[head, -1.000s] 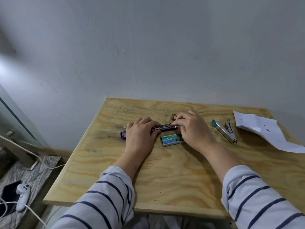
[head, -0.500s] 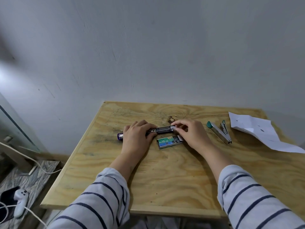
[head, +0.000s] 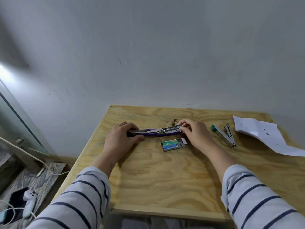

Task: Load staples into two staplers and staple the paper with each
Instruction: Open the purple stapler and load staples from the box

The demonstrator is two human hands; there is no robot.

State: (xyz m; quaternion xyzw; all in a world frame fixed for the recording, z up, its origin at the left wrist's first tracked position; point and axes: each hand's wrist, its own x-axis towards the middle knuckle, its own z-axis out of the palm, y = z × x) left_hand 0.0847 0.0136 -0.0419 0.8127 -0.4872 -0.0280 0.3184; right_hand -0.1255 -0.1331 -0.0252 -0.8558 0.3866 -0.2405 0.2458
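A purple stapler (head: 155,132) lies folded out flat on the wooden table (head: 173,179), its metal staple channel facing up. My left hand (head: 121,139) grips its left end. My right hand (head: 194,134) pinches the right end of the metal channel with its fingertips. A small green staple box (head: 173,144), slid partly open, lies just in front of the stapler. A second stapler (head: 224,135), metal with a teal end, lies opened out to the right. Past it, at the table's right edge, rests a creased white paper (head: 264,136).
A grey wall stands right behind the table. On the floor at the lower left lie a white game controller (head: 28,203), a dark pouch (head: 16,202) and white cables (head: 33,157). The table's near edge runs just above my striped sleeves.
My hands have shifted apart, so more of the flattened stapler shows between them. My right hand moved off the staple box to the stapler's right end. The view dipped slightly.
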